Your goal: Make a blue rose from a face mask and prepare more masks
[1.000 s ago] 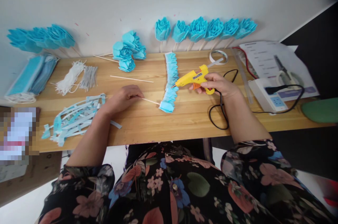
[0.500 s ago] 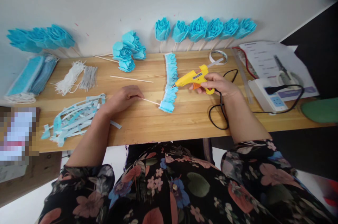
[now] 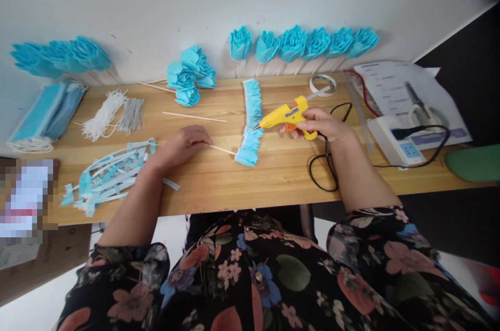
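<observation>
My left hand (image 3: 186, 144) pinches a thin wooden stick (image 3: 222, 149) close to the table. The stick's far end meets the near end of a ruffled blue strip (image 3: 253, 107), which lies lengthwise away from me. My right hand (image 3: 322, 124) is wrapped round a yellow hot glue gun (image 3: 284, 113) with an orange trigger. Its nozzle points left, at the middle of the strip; whether it touches cannot be made out. A second wooden stick (image 3: 194, 117) lies beyond my left hand.
Blue flowers on sticks (image 3: 294, 43) lean against the wall, with more flowers (image 3: 188, 78) lying at the back. At left are folded masks (image 3: 45, 115), cords (image 3: 105, 115) and cut strips (image 3: 113, 177). Tape (image 3: 323, 85), a power strip (image 3: 395, 141), scissors (image 3: 420, 104) and the gun's cable (image 3: 310, 169) are at right.
Almost nothing differs. The ruffled strip has shifted very slightly to the left, while both hands keep their hold and place.
</observation>
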`<state>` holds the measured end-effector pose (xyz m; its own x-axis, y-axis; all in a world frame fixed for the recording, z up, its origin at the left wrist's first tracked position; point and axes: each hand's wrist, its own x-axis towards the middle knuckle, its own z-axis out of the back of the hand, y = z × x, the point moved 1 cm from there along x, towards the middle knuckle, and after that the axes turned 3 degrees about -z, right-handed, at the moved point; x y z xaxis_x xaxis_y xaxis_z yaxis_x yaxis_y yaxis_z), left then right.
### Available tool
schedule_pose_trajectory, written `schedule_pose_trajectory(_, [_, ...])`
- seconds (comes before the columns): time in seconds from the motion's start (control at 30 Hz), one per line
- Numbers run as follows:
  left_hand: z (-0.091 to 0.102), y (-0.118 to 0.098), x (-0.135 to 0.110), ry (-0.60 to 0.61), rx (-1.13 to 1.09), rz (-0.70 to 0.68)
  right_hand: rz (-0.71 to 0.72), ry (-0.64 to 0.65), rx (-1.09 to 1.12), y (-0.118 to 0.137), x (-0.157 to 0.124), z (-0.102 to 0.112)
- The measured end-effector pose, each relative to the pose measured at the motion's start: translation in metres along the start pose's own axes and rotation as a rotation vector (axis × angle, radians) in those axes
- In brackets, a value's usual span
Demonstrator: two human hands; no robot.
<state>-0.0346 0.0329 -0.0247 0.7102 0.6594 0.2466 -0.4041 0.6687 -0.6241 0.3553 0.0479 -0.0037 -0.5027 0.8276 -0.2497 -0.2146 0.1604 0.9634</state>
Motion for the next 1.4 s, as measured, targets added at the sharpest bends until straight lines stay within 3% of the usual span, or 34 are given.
schedule_pose_trajectory(0.57, [-0.0005, -0.0045, 0.0003, -0.009, -0.004, 0.1, 0.002, -0.003, -0.008, -0.0028, 0.0007, 0.0035])
schedule_pose_trajectory(1.4, [0.0003, -0.0001, 0.0004, -0.007, 0.013, 0.016, 0.002, -0.004, 0.002, -0.0059, 0.001, 0.0047])
